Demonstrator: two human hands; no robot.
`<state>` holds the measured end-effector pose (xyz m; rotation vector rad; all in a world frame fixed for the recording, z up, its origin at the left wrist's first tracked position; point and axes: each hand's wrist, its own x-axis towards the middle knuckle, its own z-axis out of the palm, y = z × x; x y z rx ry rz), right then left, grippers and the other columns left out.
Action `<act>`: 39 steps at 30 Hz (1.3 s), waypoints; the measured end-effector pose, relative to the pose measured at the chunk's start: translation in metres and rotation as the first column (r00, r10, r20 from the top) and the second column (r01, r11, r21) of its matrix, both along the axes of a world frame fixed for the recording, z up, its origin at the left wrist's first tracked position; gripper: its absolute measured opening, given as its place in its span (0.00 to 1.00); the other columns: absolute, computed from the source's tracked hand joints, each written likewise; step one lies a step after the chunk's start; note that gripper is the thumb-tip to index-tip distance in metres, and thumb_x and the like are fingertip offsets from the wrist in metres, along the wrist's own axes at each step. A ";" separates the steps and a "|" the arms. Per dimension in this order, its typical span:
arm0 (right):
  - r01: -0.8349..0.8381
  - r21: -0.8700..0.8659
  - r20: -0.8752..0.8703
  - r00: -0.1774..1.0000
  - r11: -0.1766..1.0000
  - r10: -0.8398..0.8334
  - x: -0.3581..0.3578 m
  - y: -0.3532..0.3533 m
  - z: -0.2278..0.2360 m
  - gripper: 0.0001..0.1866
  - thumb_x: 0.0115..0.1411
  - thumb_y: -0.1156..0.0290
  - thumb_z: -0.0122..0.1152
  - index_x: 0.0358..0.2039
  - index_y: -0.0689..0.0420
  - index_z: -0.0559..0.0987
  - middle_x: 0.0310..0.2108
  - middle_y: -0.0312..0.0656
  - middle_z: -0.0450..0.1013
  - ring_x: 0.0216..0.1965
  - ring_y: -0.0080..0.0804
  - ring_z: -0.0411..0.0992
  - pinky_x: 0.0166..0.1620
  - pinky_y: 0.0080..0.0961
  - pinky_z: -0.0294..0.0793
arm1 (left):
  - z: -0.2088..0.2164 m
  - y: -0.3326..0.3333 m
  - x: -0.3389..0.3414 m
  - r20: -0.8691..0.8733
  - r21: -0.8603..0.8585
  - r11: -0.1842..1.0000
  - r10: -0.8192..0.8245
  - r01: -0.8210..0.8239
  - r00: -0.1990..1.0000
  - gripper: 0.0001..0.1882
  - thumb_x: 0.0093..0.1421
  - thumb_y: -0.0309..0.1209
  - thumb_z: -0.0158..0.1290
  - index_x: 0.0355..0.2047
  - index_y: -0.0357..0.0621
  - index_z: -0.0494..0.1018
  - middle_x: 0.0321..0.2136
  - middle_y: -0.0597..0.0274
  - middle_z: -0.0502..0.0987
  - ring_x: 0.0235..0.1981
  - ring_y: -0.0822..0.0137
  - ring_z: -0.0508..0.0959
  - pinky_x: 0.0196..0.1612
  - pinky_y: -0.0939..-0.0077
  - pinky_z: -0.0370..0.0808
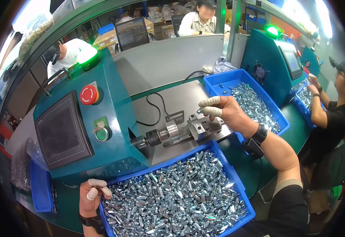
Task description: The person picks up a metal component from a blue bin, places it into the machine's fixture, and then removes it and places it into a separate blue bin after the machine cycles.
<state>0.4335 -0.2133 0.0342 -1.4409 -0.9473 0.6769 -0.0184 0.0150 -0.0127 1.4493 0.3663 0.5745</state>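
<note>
- Curling beside the far-left corner of the front blue bin (235,178), the left hand (89,201) has its white-capped fingers bent inward; whether they pinch anything, I cannot tell. It is just beside the heap of loose parts (176,193), but well apart from the piece held up on the right.
- Out of the green machine (117,114) comes a round shaft (154,137), its long axis running rightward and slightly upward across the view.
- Right of the shaft, roughly in line with it, a metal block (198,128) sits over a steel plate (184,94).
- Directly above the block in this view is the small metal piece (199,111), poking leftward from the fingertips. Its long axis seems to slant left and a little down, though it is too small to be sure; contact with the block cannot be judged.
- Nearer to the block by far is the right hand (232,113), thumb and forefinger pinching the piece; from them the block lies below and left.
- Behind that wrist stands a second blue bin (235,75) of similar parts.
</note>
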 end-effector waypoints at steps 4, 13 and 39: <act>0.026 0.008 -0.019 0.999 1.000 -0.026 -0.002 -0.001 0.000 0.11 0.60 0.71 0.66 0.42 0.61 0.82 0.35 0.36 0.80 0.32 0.18 0.75 0.35 0.17 0.76 | 0.000 0.002 0.002 -0.008 0.012 1.000 -0.010 0.010 1.000 0.27 0.60 0.50 0.59 0.41 0.34 0.73 0.24 0.52 0.79 0.22 0.65 0.77 0.26 0.73 0.75; 0.023 -0.002 0.019 1.000 1.000 -0.023 0.000 0.002 0.000 0.10 0.60 0.72 0.67 0.42 0.61 0.82 0.35 0.36 0.80 0.34 0.17 0.75 0.35 0.16 0.76 | 0.004 0.004 0.004 -0.003 -0.021 1.000 -0.018 0.018 1.000 0.27 0.58 0.48 0.61 0.43 0.34 0.75 0.26 0.51 0.81 0.26 0.64 0.80 0.30 0.73 0.77; -0.016 -0.028 0.281 0.959 0.999 0.023 -0.011 0.003 -0.009 0.07 0.58 0.74 0.68 0.37 0.59 0.82 0.29 0.34 0.78 0.28 0.17 0.74 0.33 0.16 0.76 | 0.000 0.004 0.003 0.009 0.003 1.000 -0.004 0.004 1.000 0.25 0.60 0.48 0.59 0.41 0.36 0.74 0.24 0.54 0.79 0.22 0.66 0.77 0.26 0.75 0.75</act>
